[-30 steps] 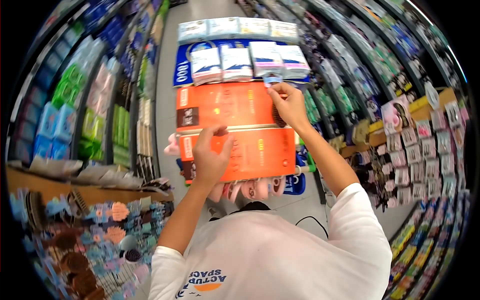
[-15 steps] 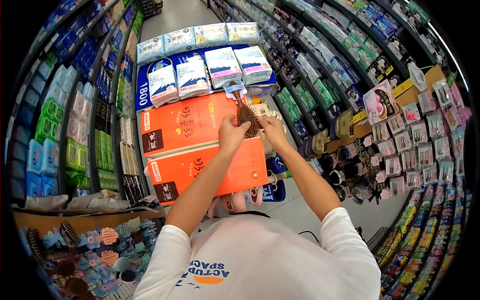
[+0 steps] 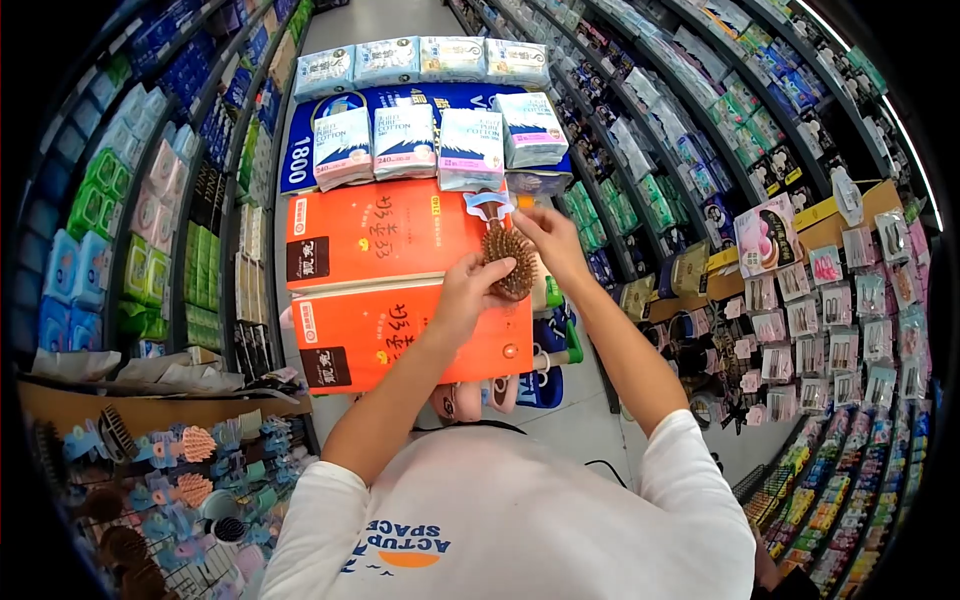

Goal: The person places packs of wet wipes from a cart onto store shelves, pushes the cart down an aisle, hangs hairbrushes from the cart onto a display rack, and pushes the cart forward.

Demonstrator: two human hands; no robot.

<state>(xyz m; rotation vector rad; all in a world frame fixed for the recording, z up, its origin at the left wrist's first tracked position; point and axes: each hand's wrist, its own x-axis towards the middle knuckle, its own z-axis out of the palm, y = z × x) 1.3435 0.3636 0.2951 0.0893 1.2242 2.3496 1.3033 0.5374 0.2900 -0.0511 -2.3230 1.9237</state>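
Note:
A brown bristled hairbrush [image 3: 510, 262] is held over the orange packages, its bristles facing up and its handle pointing away from me. My left hand [image 3: 472, 290] grips the brush head, with the thumb on the bristles. Beside the handle, my right hand [image 3: 540, 235] has its fingers pinched at the light-blue tag [image 3: 488, 205]; exactly what the fingertips hold is hard to make out. Below lie two orange packages, the farther one [image 3: 345, 235] and the nearer one [image 3: 350, 335]. White and blue cotton packs [image 3: 404, 142] stand just beyond them.
A large blue package [image 3: 300, 150] lies under the cotton packs, and several small packs [image 3: 388, 62] line its far edge. Shelves flank both sides. Hanging brushes [image 3: 197, 444] are at the lower left, small carded goods [image 3: 795, 285] at the right. Pink slippers [image 3: 460, 400] show below the orange packages.
From one second ago, the brush has come nearer and turned bristles up, and my left hand has moved right onto it. Since the last frame, my right hand has shifted from the head toward the tag.

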